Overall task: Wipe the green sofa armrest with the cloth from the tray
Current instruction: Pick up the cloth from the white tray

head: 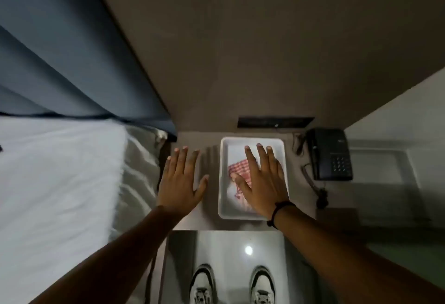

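Observation:
A white rectangular tray (225, 149) sits on a small bedside table (212, 222). In it lies a red-and-white checked cloth (238, 167), partly hidden. My right hand (263, 181) is spread flat over the tray and the cloth, fingers apart, not gripping; whether it touches the cloth I cannot tell. My left hand (181, 181) is spread open above the bare tabletop, left of the tray, holding nothing. No green sofa armrest is in view.
A black desk telephone (330, 153) with its cord lies right of the tray. A bed with white sheets (60, 183) and a dark headboard (72, 58) fills the left side. My two white shoes (231, 287) stand on the glossy floor below the table.

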